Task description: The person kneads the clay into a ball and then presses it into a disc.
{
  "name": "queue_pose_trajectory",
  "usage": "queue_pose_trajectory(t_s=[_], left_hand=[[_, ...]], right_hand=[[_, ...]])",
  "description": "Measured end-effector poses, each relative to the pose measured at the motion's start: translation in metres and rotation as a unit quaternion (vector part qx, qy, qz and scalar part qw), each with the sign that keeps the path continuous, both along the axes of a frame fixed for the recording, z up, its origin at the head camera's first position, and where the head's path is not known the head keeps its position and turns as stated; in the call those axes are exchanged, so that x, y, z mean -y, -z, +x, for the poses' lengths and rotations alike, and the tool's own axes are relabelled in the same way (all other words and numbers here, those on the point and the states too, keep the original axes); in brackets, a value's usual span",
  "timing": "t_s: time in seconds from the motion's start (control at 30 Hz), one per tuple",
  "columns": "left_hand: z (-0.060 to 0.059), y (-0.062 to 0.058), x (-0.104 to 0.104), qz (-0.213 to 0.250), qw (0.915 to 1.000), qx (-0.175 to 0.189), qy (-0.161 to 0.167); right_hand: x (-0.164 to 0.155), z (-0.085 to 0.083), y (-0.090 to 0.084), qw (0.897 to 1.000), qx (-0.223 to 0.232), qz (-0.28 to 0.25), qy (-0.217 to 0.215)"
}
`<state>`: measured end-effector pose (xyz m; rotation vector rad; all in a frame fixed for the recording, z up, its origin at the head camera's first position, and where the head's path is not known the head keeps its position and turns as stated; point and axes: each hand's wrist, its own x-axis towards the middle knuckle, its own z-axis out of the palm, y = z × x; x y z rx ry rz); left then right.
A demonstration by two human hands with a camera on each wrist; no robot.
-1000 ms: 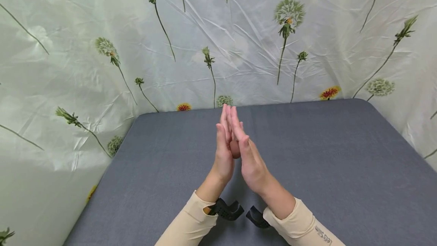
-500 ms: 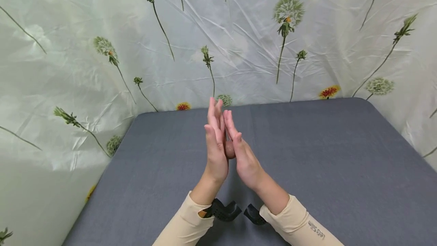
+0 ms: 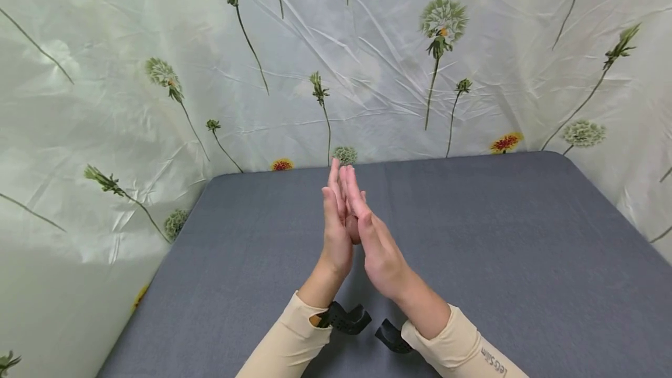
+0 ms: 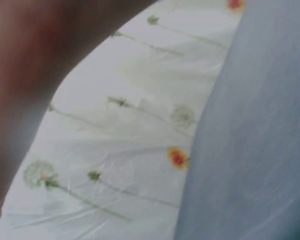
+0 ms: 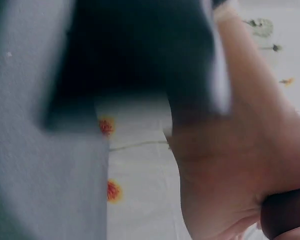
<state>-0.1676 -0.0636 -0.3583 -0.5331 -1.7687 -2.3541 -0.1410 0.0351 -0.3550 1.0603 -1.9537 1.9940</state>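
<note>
Head view: the left hand (image 3: 336, 232) and right hand (image 3: 379, 249) press palm to palm above the grey table (image 3: 499, 238), straight fingers (image 3: 333, 177) pointing away, with a small brown ball (image 3: 354, 232) caught between the palms. Half a second ago the left fingertips stood higher than the right; now they sit nearly level. The right sleeve (image 3: 467, 354) carries writing too small to read surely.

Left wrist view: only a blurred edge of the left hand (image 4: 25, 65), flowered sheet (image 4: 140, 150) and table (image 4: 260, 130).

Right wrist view: the right palm (image 5: 240, 165) with the ball (image 5: 286, 214) at its lower edge.
</note>
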Motion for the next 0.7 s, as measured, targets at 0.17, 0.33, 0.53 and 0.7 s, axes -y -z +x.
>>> queue_pose_trajectory(t_s=[0.17,0.33,0.53,0.7], left_hand=[[0.010,-0.004,-0.009,-0.028,0.9993,-0.025,0.002],[0.012,-0.016,-0.001,-0.048,0.9979,-0.042,-0.010],[0.001,-0.025,0.019,-0.033,0.9979,-0.038,-0.041],[-0.004,-0.029,0.032,-0.034,0.9973,-0.044,-0.048]], right_hand=[[-0.008,-0.009,0.002,0.999,0.033,-0.009,0.004],[-0.006,-0.012,0.007,0.998,0.063,0.005,-0.024],[0.006,-0.004,0.009,0.993,0.084,0.040,-0.078],[0.012,0.000,0.009,0.988,0.112,0.030,-0.106]])
